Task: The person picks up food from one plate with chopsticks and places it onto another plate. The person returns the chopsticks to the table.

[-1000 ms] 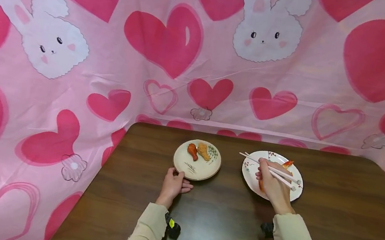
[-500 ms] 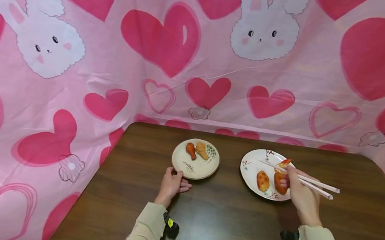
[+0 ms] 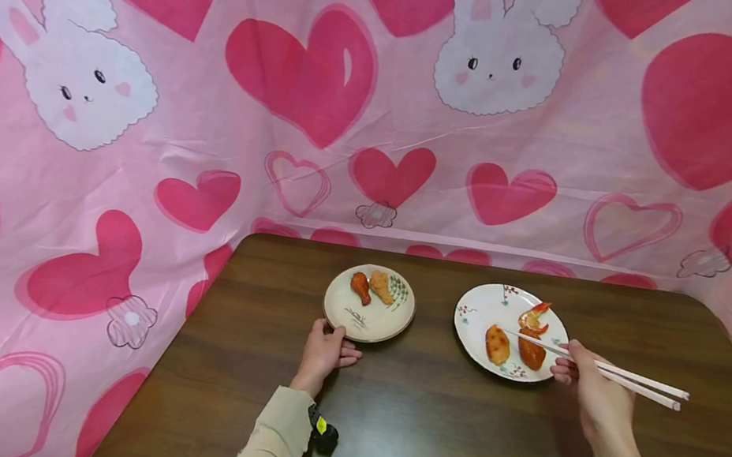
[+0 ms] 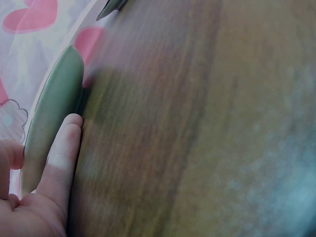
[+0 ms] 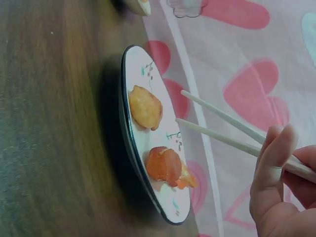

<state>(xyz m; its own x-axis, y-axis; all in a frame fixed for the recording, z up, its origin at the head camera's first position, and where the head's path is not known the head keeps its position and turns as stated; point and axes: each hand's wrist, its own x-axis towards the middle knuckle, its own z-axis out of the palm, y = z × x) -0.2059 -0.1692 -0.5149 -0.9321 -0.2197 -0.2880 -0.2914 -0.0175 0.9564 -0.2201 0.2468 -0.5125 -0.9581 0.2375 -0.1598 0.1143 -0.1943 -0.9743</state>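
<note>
My left hand [image 3: 321,357] holds the near edge of a small cream plate [image 3: 385,323], thumb on the rim and fingers low along its outer side. On that plate lie a drumstick [image 3: 360,288] and a piece of fried chicken [image 3: 381,287]. White chopsticks [image 3: 644,380] are gripped in my right hand [image 3: 600,405], tips parted with nothing between them. They reach over a white flowered plate [image 3: 482,301] bearing a golden-brown oval piece [image 3: 497,345], a reddish-brown fried piece [image 3: 530,354] and a shrimp [image 3: 534,317]. In the right wrist view the chopsticks [image 5: 217,136] stand apart from the food.
Both plates stand on a brown wooden table [image 3: 420,429], towards its far edge. A pink cloth [image 3: 317,173] with hearts and rabbits hangs behind and at the sides. Dark wrist cameras sit at both cuffs.
My right hand has drawn back to the right and nearer with the chopsticks, uncovering the food on the white plate. My left hand keeps its place at the cream plate.
</note>
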